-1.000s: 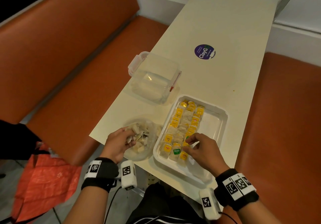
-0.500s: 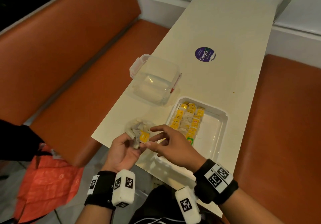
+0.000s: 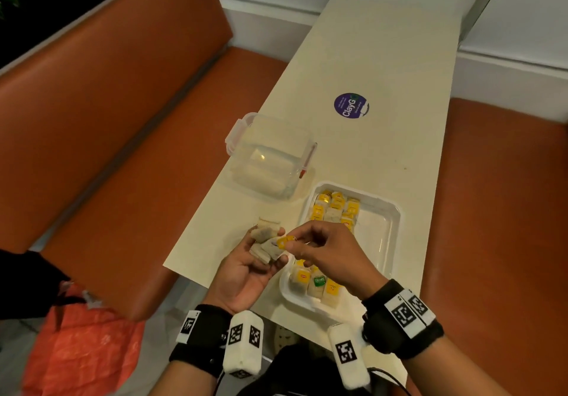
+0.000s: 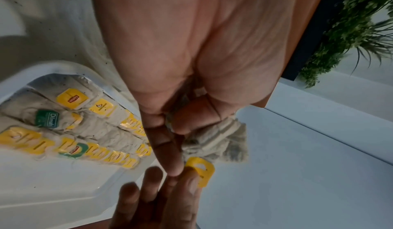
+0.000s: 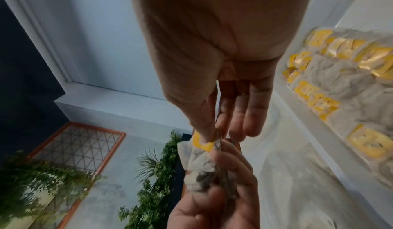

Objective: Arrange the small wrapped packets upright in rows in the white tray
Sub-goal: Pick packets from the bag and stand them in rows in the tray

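Yellow tag (image 3: 284, 241) of one packet is pinched by the right hand (image 3: 327, 252), likely to pull it out, while the left hand (image 3: 246, 269) cups a bunch of packets (image 3: 264, 246) beside the white tray (image 3: 395, 220), ready for the rows.

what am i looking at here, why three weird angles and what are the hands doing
No machine: a person's two bare hands, wearing black wristbands with small cameras. One picture comes from a head camera looking down; the other two look along each wrist. On the cream table lie a white plastic tray with rows of paper packets bearing yellow tags, and an empty clear plastic box. The left hand holds a bunch of packets; the right hand pinches one's yellow tag.
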The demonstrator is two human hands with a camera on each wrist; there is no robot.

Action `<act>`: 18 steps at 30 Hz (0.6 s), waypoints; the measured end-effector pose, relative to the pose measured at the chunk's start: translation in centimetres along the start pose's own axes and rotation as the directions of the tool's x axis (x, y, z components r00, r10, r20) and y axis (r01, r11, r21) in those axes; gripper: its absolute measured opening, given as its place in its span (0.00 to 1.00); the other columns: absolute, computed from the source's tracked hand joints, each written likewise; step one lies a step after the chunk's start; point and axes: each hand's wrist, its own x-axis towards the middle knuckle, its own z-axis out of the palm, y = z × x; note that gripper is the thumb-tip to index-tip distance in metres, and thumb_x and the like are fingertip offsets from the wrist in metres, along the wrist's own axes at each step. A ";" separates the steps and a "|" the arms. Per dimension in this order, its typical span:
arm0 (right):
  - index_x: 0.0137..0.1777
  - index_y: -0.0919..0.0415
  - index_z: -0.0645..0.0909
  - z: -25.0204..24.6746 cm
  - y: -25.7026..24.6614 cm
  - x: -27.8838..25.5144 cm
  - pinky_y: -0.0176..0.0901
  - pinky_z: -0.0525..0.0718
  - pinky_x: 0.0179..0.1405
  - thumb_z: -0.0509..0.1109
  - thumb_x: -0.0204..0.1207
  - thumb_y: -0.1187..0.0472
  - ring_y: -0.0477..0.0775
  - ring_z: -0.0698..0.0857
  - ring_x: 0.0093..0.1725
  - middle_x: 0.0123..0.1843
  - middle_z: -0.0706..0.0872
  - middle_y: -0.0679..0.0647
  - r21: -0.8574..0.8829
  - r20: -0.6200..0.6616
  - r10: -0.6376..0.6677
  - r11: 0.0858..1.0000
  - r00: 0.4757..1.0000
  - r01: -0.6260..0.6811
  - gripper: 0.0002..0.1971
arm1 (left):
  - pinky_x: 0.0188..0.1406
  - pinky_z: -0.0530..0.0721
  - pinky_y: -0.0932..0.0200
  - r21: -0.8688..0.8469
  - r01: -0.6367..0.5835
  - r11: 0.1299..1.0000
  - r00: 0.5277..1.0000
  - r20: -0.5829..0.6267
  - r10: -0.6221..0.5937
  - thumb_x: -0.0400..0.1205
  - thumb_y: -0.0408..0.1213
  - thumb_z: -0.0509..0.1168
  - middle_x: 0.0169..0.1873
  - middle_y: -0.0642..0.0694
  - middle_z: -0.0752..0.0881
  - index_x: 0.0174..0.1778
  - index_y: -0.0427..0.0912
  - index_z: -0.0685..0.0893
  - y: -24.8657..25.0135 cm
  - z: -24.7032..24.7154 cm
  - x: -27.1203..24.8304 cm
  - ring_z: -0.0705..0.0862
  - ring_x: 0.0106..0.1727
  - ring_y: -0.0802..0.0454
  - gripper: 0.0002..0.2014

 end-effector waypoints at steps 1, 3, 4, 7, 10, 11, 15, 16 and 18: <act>0.48 0.53 0.93 -0.3 -0.1 -0.1 0.47 0.91 0.42 0.83 0.76 0.56 0.50 0.90 0.39 0.42 0.94 0.51 -0.005 -0.002 -0.005 1.000 1.000 0.005 0.04 | 0.50 0.92 0.49 0.025 0.006 1.000 0.999 0.048 -0.007 0.64 0.10 0.49 0.61 0.33 0.90 0.48 0.38 0.94 0.2 0.2 -0.1 0.89 0.54 0.37 0.33; 0.49 0.51 0.93 -0.8 -0.4 -0.2 0.47 0.90 0.43 0.83 0.76 0.55 0.49 0.89 0.39 0.41 0.94 0.50 -0.024 -0.004 -0.024 0.999 1.000 0.023 0.04 | 0.52 0.92 0.50 0.050 0.018 0.999 0.990 0.136 -0.024 0.60 0.11 0.51 0.61 0.33 0.90 0.49 0.38 0.94 0.6 0.5 -0.1 0.89 0.56 0.37 0.34; 0.50 0.49 0.93 -1.0 -0.5 -0.2 0.48 0.91 0.44 0.83 0.76 0.54 0.50 0.89 0.39 0.42 0.94 0.49 -0.037 -0.003 -0.033 0.999 0.999 0.033 0.05 | 0.53 0.91 0.50 0.052 0.026 0.998 0.983 0.182 -0.035 0.58 0.13 0.53 0.61 0.34 0.90 0.50 0.38 0.94 0.7 0.7 -0.1 0.89 0.57 0.38 0.34; 0.55 0.44 0.93 -1.6 -0.7 -0.3 0.50 0.92 0.46 0.81 0.78 0.54 0.58 0.91 0.43 0.44 0.94 0.47 -0.063 0.019 -0.072 0.995 0.997 0.073 0.07 | 0.57 0.87 0.48 0.024 0.035 0.999 0.962 0.272 -0.040 0.59 0.19 0.55 0.57 0.36 0.91 0.49 0.38 0.94 0.8 1.0 -0.2 0.88 0.58 0.39 0.29; 0.58 0.45 0.93 -2.2 -0.7 -0.5 0.46 0.92 0.50 0.80 0.80 0.58 0.51 0.91 0.42 0.44 0.93 0.47 -0.058 0.019 -0.106 0.993 0.994 0.107 0.10 | 0.54 0.87 0.46 0.024 0.048 0.999 0.967 0.249 -0.052 0.64 0.28 0.76 0.56 0.35 0.90 0.48 0.37 0.94 0.6 1.8 -0.1 0.89 0.56 0.40 0.16; 0.59 0.45 0.93 -2.4 -0.8 -0.5 0.46 0.92 0.52 0.80 0.80 0.59 0.50 0.91 0.43 0.44 0.93 0.48 -0.046 0.020 -0.116 0.992 0.993 0.117 0.11 | 0.51 0.88 0.47 0.048 0.065 0.997 0.977 0.202 -0.074 0.66 0.35 0.82 0.56 0.34 0.90 0.49 0.37 0.94 0.4 2.0 0.0 0.90 0.54 0.41 0.16; 0.61 0.49 0.91 -4.0 -1.3 -0.6 0.48 0.93 0.54 0.79 0.80 0.65 0.61 0.92 0.48 0.45 0.92 0.55 0.054 0.027 -0.144 0.988 0.989 0.142 0.13 | 0.37 0.84 0.58 0.227 0.129 0.965 0.991 0.014 -0.136 0.85 0.55 0.66 0.46 0.40 0.90 0.45 0.40 0.95 -0.7 3.5 0.7 0.86 0.46 0.50 0.22; 0.61 0.51 0.91 -4.4 -1.3 -0.6 0.48 0.92 0.54 0.79 0.79 0.67 0.63 0.92 0.48 0.45 0.92 0.57 0.083 0.037 -0.144 0.987 0.989 0.140 0.14 | 0.34 0.83 0.59 0.244 0.138 0.960 0.990 -0.012 -0.140 0.84 0.56 0.65 0.43 0.41 0.89 0.43 0.41 0.95 -1.1 3.9 0.8 0.85 0.43 0.51 0.23; 0.60 0.51 0.91 -5.4 -1.5 -0.7 0.47 0.92 0.54 0.78 0.78 0.70 0.64 0.92 0.48 0.46 0.91 0.59 0.106 0.061 -0.140 0.985 0.988 0.133 0.15 | 0.28 0.79 0.60 0.234 0.162 0.959 0.987 -0.034 -0.158 0.84 0.57 0.67 0.38 0.43 0.87 0.42 0.42 0.94 -1.8 4.4 0.9 0.83 0.38 0.52 0.21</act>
